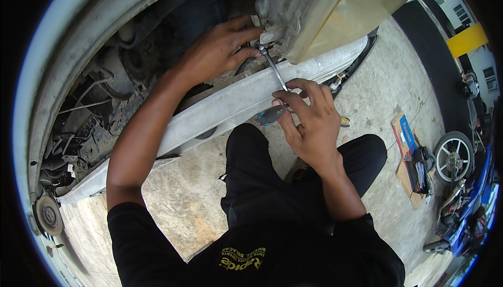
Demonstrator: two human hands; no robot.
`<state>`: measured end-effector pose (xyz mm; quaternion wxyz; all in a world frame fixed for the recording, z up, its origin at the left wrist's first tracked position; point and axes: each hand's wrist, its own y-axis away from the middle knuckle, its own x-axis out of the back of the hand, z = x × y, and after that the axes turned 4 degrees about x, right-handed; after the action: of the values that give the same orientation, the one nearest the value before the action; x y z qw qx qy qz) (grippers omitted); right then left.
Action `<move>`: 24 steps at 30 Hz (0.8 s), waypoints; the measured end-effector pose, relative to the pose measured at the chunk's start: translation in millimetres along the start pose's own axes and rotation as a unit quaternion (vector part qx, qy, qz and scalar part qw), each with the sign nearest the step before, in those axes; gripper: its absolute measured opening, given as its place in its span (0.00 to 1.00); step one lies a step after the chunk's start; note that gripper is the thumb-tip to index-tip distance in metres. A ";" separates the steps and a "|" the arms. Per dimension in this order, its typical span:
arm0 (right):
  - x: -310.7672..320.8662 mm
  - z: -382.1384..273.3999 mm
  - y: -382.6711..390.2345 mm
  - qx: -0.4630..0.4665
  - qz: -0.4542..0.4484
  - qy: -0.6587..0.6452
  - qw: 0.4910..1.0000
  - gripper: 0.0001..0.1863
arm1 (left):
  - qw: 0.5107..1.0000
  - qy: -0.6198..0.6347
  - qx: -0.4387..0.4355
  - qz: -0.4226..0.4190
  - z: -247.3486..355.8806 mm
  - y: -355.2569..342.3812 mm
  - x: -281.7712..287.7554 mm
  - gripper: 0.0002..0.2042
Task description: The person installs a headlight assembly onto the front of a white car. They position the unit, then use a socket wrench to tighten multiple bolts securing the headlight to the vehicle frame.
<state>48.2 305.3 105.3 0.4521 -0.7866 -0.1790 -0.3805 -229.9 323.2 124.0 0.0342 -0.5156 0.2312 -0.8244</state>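
My left hand (220,51) reaches into the opening of the car's front, fingers curled at a bracket (270,35) beside the yellowed headlamp (340,9); its thumb meets the upper end of a slim chrome tool (273,65), and what its fingertips grip is hidden. My right hand (313,119) grips the lower end of this tool, which has a black and blue handle (271,114) lying between thumb and fingers. The tool slants up to the bracket, across the pale metal bar (209,107) under the headlamp.
My bent knees are below the bar (344,51) on concrete. Hoses and pipes (105,82) fill the engine bay at left. At right lie cardboard and black items (419,169), near a blue motorcycle (466,208) with a white wheel (451,141). A yellow object (466,39) is at upper right.
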 end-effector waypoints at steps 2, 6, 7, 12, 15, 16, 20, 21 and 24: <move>0.1 -3.3 -0.9 -0.025 -0.007 -0.022 0.999 0.16 | 1.000 -0.002 0.015 -0.014 1.4 -1.3 1.8 0.24; -4.0 -8.7 -2.3 -0.078 0.027 -0.161 0.983 0.15 | 1.000 0.013 0.024 -0.013 2.9 -1.5 2.6 0.25; -5.4 -9.3 -2.7 -0.087 0.039 -0.194 0.976 0.15 | 1.000 0.009 0.012 -0.004 2.9 -1.0 2.3 0.25; -6.8 -10.1 -2.6 -0.354 0.089 -0.532 0.764 0.18 | 1.000 0.018 -0.005 -0.001 3.4 0.1 1.4 0.23; -3.4 -10.3 -4.3 -0.294 0.097 -0.444 0.841 0.13 | 1.000 0.018 0.022 -0.008 4.4 -1.8 2.2 0.26; -1.3 -10.9 -6.0 -0.210 0.083 -0.311 0.923 0.11 | 1.000 0.015 0.016 -0.009 4.8 -2.7 2.7 0.25; 8.0 -18.8 -15.9 -0.004 0.069 -0.074 0.995 0.08 | 1.000 0.010 0.004 -0.003 6.8 -3.9 5.1 0.22; 9.9 -22.0 -18.7 0.031 0.071 -0.102 0.992 0.10 | 1.000 0.016 0.000 0.004 7.3 -3.5 5.5 0.21; 13.3 -31.1 -26.5 -0.026 0.070 -0.126 0.989 0.13 | 1.000 0.019 -0.002 0.004 8.3 -2.6 4.6 0.19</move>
<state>26.6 292.1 140.0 0.4306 -0.8504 -0.1689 -0.2506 -224.4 321.3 131.8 0.0316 -0.4986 0.2356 -0.8336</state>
